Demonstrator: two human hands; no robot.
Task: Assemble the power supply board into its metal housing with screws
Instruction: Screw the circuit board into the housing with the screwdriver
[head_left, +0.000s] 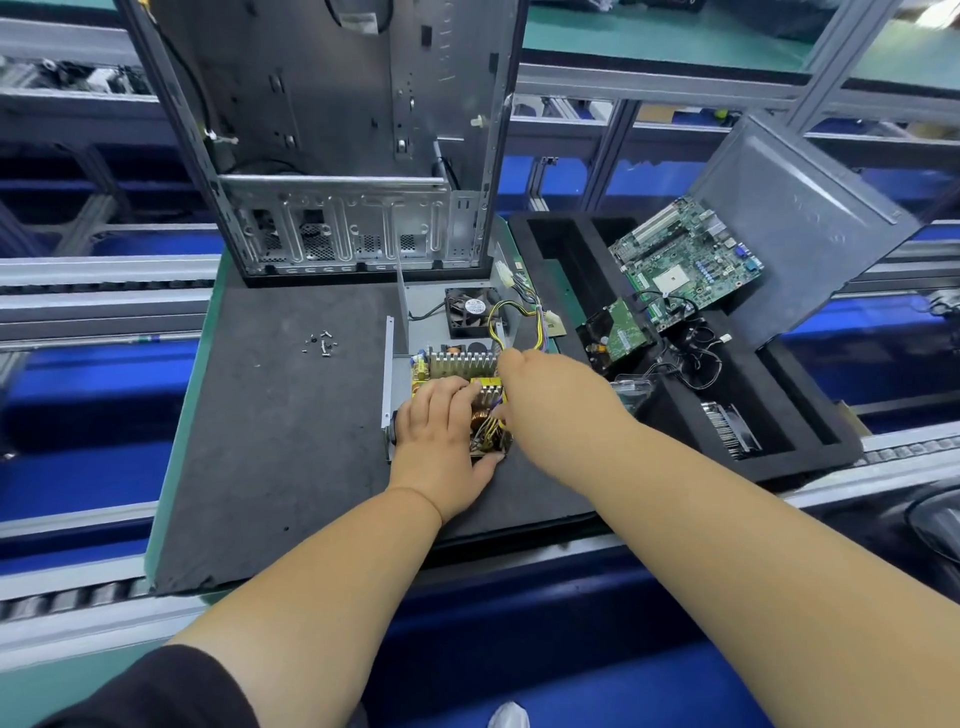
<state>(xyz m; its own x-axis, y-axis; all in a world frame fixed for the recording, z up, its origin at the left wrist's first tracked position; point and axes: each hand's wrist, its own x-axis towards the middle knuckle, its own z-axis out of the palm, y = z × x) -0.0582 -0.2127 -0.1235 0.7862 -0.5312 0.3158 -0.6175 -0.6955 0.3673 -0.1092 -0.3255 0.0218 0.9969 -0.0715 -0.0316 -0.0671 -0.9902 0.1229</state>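
Note:
The power supply board (457, 366), yellow with a silver heat sink and copper coils, lies inside its open grey metal housing (388, 364) on the black mat. My left hand (441, 431) rests on the board's near half, fingers spread over it and thumb at its near edge. My right hand (535, 384) reaches in from the right, fingers curled among the yellow wires (496, 322) at the board's right side; what they pinch is hidden. Several small screws (321, 344) lie loose on the mat to the left. A black fan (470, 309) sits in the housing's far end.
An empty computer case (332, 156) stands upright at the back of the black mat (270, 441). To the right, a black foam tray (675, 441) holds a green motherboard (685, 260), a drive (618, 338), cables and a heat sink (727, 426). A grey side panel (810, 208) leans behind it.

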